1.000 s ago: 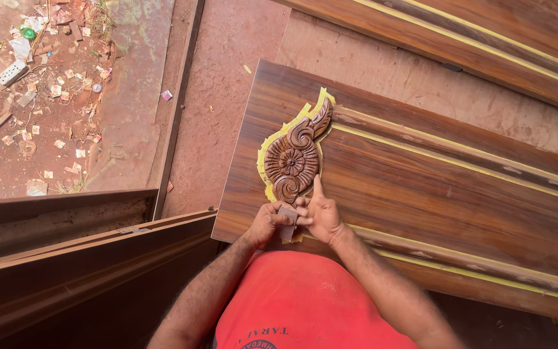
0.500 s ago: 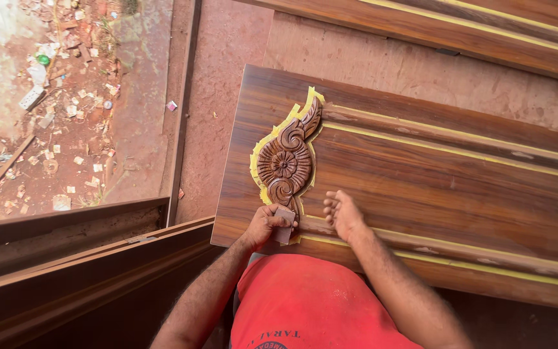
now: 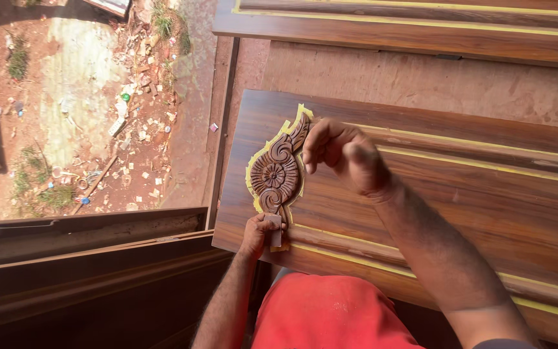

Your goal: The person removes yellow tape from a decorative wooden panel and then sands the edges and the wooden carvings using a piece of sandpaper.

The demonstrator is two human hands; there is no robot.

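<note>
Fingers of the left hand (image 3: 258,234) are closing around a small brown sanding block (image 3: 274,230), pinching it upright against the lower tip of a carved wooden ornament (image 3: 275,169). That ornament, a dark scroll with a flower at its centre, is lying flat on a brown door panel (image 3: 460,207), near the panel's left end, and yellow masking tape (image 3: 251,169) is bordering its outline. Above and to the right, the right hand (image 3: 345,155) is hanging over the panel with its fingers curling loosely inward, gripping nothing, its fingertips just beside the ornament's upper leaf. Yellow tape lines are also running along the panel's raised mouldings. Beyond the panel, a second taped door panel (image 3: 382,32) is lying across the top, and to the left, red earth littered with scraps (image 3: 117,129) is showing below dark wooden boards (image 3: 85,258).
</note>
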